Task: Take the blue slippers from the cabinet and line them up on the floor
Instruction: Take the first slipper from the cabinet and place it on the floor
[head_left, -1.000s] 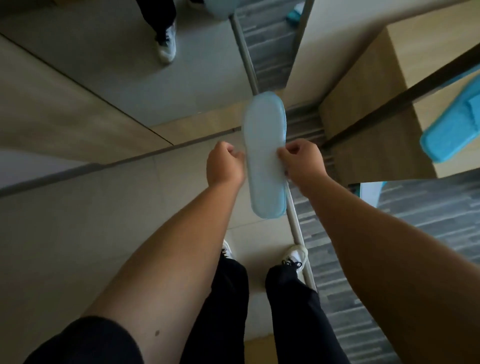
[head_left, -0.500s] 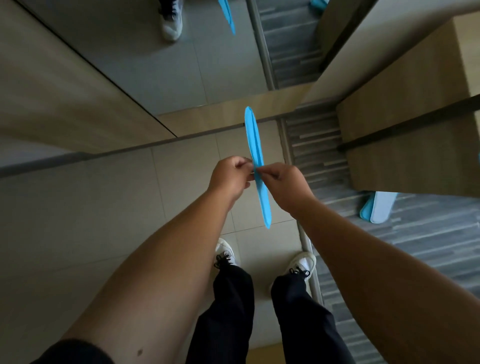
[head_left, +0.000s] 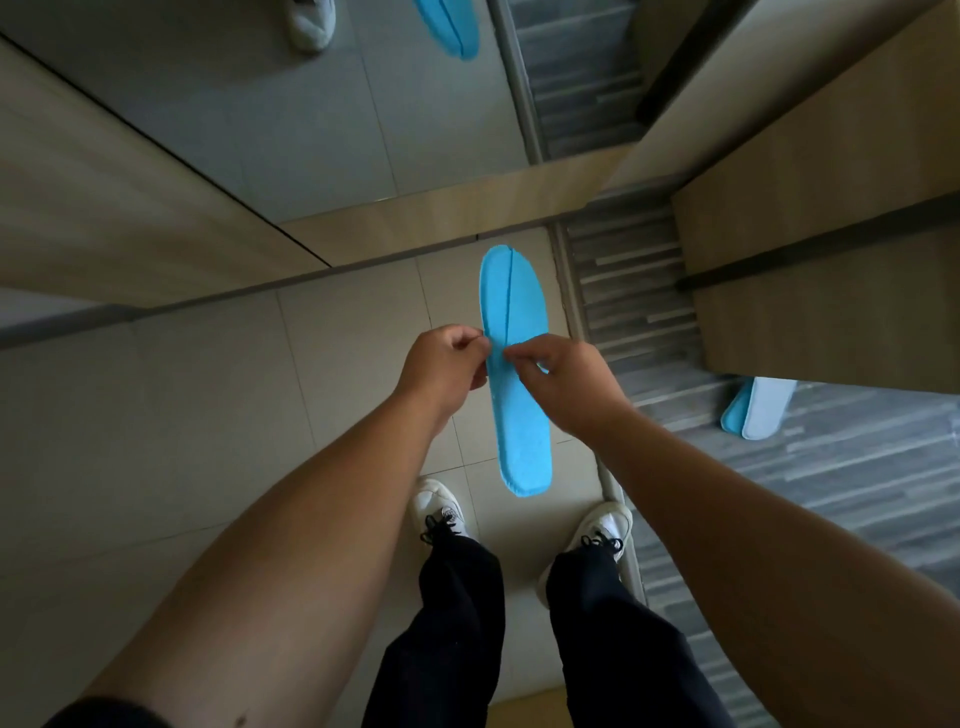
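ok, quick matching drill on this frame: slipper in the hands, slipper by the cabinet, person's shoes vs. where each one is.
Things:
1. blue slipper
2. second slipper
3. white sneakers

Places:
a. on the grey striped floor beside the wooden cabinet
b. on the beige tiles at the bottom
c. pinched between left hand and right hand, off the floor

Pairs: 1-c, 2-a, 3-b

Dim, flat indoor light, no hard shadows. Brightest patch is the tiled floor just left of the blue slipper; forearms nearer the camera go dark w/ a warm cast. Mirror panel above the slipper looks grey and soft, no glare. Slipper sharp enough, seam visible. Wide-angle bending is strong twd the edges; straight lines lean and arms balloon at bottom.
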